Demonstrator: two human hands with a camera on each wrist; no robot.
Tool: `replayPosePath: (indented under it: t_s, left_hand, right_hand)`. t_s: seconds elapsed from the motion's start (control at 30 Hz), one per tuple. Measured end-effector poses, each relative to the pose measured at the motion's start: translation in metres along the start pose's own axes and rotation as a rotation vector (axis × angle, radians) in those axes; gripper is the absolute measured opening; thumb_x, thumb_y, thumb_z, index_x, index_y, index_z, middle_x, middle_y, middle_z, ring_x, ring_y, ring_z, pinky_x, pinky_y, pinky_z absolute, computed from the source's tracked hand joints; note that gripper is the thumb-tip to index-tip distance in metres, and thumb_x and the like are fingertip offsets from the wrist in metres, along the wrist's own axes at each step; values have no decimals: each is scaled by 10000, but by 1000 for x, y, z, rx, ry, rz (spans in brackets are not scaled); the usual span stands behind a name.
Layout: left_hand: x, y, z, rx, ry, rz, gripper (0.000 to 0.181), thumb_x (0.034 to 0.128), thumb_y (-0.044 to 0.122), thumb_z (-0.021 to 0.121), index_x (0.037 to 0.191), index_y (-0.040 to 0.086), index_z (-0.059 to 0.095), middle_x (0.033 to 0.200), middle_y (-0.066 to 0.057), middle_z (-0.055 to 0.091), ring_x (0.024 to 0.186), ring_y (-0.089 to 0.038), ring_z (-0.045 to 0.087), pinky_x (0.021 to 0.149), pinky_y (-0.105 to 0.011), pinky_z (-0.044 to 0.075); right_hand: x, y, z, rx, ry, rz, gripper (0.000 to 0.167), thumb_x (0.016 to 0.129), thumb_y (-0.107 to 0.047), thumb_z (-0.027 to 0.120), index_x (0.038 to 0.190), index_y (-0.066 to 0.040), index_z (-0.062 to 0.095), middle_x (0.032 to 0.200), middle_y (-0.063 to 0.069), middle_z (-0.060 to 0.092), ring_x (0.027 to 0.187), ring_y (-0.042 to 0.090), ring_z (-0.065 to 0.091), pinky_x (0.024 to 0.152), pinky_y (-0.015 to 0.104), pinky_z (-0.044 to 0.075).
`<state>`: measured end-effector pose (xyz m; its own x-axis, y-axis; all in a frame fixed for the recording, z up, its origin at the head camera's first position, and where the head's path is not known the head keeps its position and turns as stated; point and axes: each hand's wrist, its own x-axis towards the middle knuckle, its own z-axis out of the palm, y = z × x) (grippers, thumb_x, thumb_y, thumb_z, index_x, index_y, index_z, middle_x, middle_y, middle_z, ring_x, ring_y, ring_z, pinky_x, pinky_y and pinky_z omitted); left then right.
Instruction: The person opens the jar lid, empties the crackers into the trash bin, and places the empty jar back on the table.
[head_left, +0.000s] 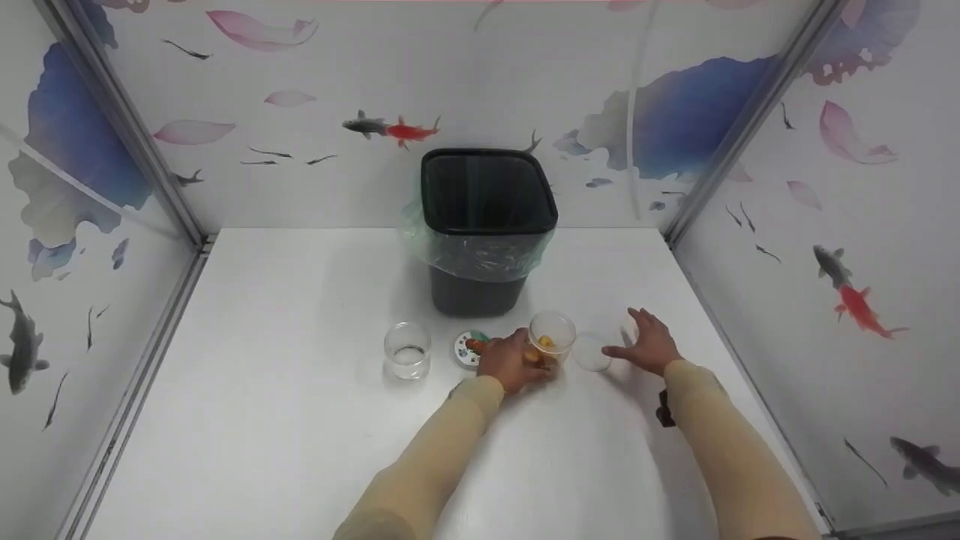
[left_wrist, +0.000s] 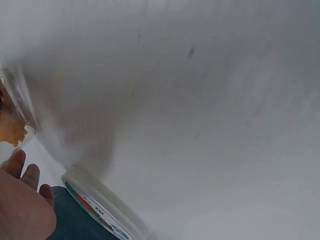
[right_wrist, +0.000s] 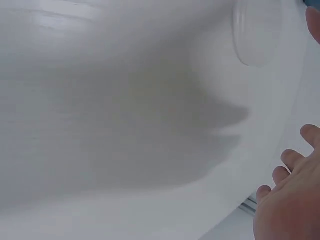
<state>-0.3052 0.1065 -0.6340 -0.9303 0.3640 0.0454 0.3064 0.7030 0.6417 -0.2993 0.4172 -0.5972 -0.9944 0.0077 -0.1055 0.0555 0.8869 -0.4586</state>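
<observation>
In the head view my left hand point(head_left: 511, 363) holds a clear plastic jar point(head_left: 553, 327) with yellow-orange pieces inside, thumb on the near side. The left wrist view catches the hand point(left_wrist: 25, 205) at the lower left, with part of the jar point(left_wrist: 25, 102) above its fingertips. Fingers spread, my right hand point(head_left: 651, 345) hovers over the table, holding nothing. Near its thumb lies a clear round lid point(head_left: 592, 352), also visible as a pale lid point(right_wrist: 257, 35) in the right wrist view. A round lid with a printed label point(head_left: 465, 352) lies left of my left hand.
A black bin point(head_left: 476, 296) lined with a pale green bag point(head_left: 487, 256) stands at the back of the white table point(head_left: 285, 420). Another clear jar point(head_left: 409, 351) is on the left. Patterned walls point(head_left: 300, 172) enclose the table's back and sides.
</observation>
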Motion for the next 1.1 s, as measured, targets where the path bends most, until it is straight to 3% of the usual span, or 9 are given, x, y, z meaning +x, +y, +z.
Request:
replayPosePath:
  t_s: [0.23, 0.5, 0.67, 0.87, 1.1]
  left_hand:
    - [1, 0, 0, 9, -11, 2, 814, 728, 565, 836, 1362, 155, 533, 1209, -11, 668, 1085, -274, 595, 971, -433, 453]
    - [2, -2, 0, 22, 9, 7, 829, 718, 591, 828, 1361, 158, 534, 1208, 5, 671, 1070, -247, 600, 955, -412, 467]
    - [3, -2, 1, 34, 3, 10, 831, 724, 600, 818, 1364, 157, 526, 1203, 15, 669, 1071, -238, 599, 950, -404, 467]
    - [3, -2, 1, 18, -21, -6, 795, 730, 581, 824, 1353, 188, 526, 1199, 47, 663, 1108, -240, 584, 993, -401, 441]
    - [1, -1, -2, -5, -54, -30, 761, 749, 550, 823, 1341, 181, 521, 1199, -5, 665, 1120, -270, 584, 1006, -444, 447]
  right_hand:
    - [12, -27, -31, -8, 33, -13, 1086, 817, -626, 710, 1568, -22, 209, 1611, 270, 113, 1460, 476, 98, 1143, 633, 137]
    - [28, -80, -65, -28, 64, -86, 994, 876, -583, 665, 1580, -55, 202, 1625, 230, 120, 1475, 436, 98, 1158, 609, 118]
    - [39, -115, -83, 17, 74, -154, 952, 899, -567, 645, 1592, -101, 191, 1638, 181, 121, 1488, 391, 94, 1167, 590, 114]
    - [49, -155, -92, 66, 73, -219, 999, 871, -651, 632, 1606, -168, 159, 1646, 128, 121, 1495, 345, 101, 1171, 574, 133]
    - [56, -182, -90, 84, 57, -187, 1012, 851, -737, 570, 1609, -230, 130, 1652, 92, 109, 1498, 321, 111, 1168, 580, 138]
